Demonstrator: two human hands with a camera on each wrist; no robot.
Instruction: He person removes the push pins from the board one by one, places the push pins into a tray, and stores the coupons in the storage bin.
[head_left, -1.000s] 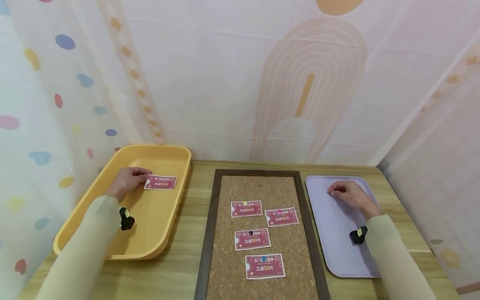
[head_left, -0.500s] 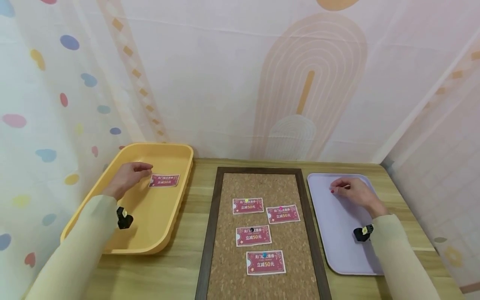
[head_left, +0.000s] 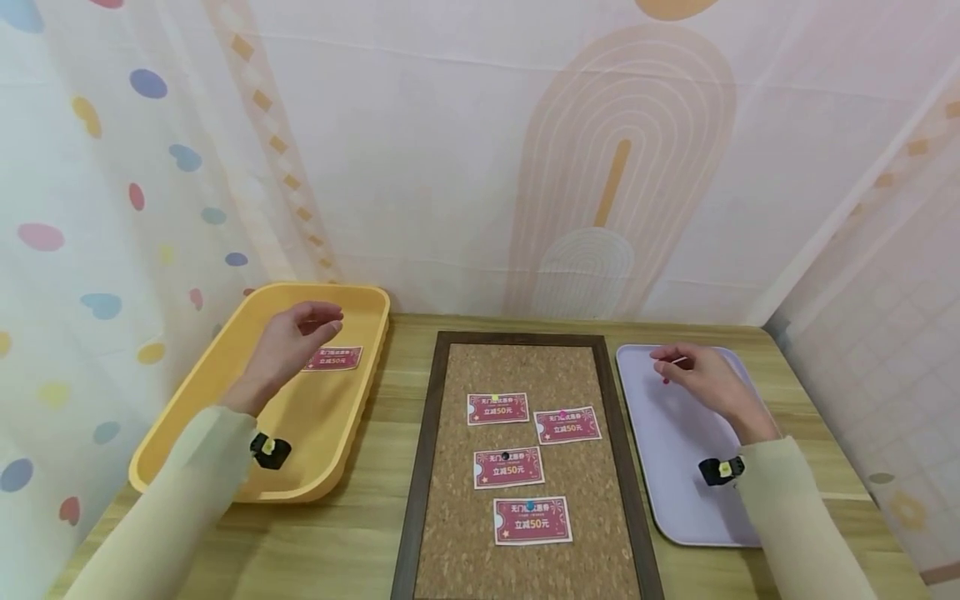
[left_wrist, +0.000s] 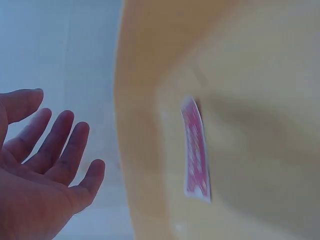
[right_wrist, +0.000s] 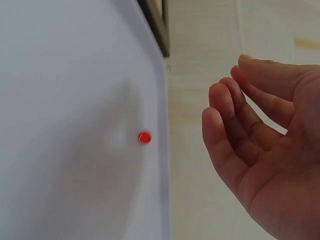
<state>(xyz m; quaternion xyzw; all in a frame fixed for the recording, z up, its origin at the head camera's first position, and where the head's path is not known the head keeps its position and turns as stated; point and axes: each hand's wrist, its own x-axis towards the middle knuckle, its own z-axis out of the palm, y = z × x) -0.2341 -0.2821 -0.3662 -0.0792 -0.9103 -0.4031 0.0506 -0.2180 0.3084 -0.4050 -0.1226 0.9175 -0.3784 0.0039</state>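
Note:
My left hand (head_left: pixel 288 346), fingers loosely bent and apart, hovers over the yellow tray (head_left: pixel 315 467). Nothing is in its grasp in the left wrist view. Beneath it lies a red printed coupon (left_wrist: pixel 195 150), partly covered by the hand in the head view. Over the lavender tray (head_left: pixel 690 500) hangs my right hand (head_left: pixel 705 379), its thumb near the relaxed fingers and nothing between them. A small red pushpin (right_wrist: pixel 144 137) lies on that tray near its far edge, just under the fingertips in the head view.
Between the trays lies a dark-framed corkboard (head_left: pixel 480 567). Several coupons are pinned to it, the lowest coupon (head_left: pixel 532 533) by a blue pushpin (head_left: pixel 530 505). All stand on a wooden table (head_left: pixel 367 533) against a patterned curtain (head_left: pixel 435 167).
My left hand has left the coupon's edge and risen, leaving the coupon in the yellow tray. My right fingers have moved off the red pushpin, which now shows below them.

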